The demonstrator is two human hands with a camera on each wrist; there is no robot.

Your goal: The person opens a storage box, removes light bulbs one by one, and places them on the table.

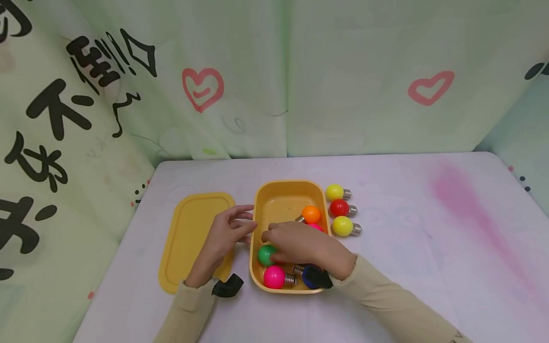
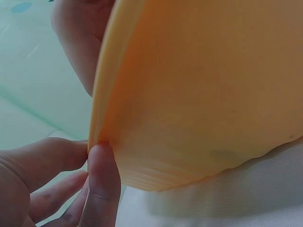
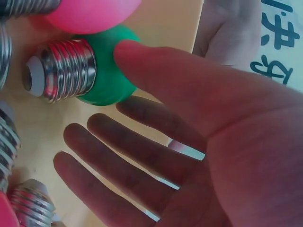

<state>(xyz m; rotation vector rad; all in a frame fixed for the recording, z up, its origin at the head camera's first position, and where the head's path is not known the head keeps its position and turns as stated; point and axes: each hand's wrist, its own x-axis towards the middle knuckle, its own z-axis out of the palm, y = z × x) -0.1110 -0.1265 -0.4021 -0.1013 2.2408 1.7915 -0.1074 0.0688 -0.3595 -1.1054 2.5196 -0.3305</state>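
A yellow plastic box (image 1: 283, 190) holds several colored light bulbs with silver screw bases. My left hand (image 1: 229, 233) is at its left side; in the left wrist view thumb and forefinger pinch the box's rim (image 2: 102, 90). Inside the box is my right hand (image 1: 300, 240). Its thumb lies on a green light bulb (image 3: 111, 71) and the forefinger meets the bulb's other side, while the remaining fingers stretch out. A pink bulb (image 1: 274, 277) lies beside the green one. An orange bulb (image 1: 311, 214) sits farther back, and a blue bulb (image 1: 310, 277) is partly covered by the right wrist's black strap.
Left of the box lies a flat yellow lid (image 1: 188, 228), partly under my left hand. Along the box's right side are a yellow bulb (image 1: 334, 192), a red bulb (image 1: 339, 208) and another yellow bulb (image 1: 343, 226). A pale cloth covers the table (image 1: 407, 247); printed curtains hang behind.
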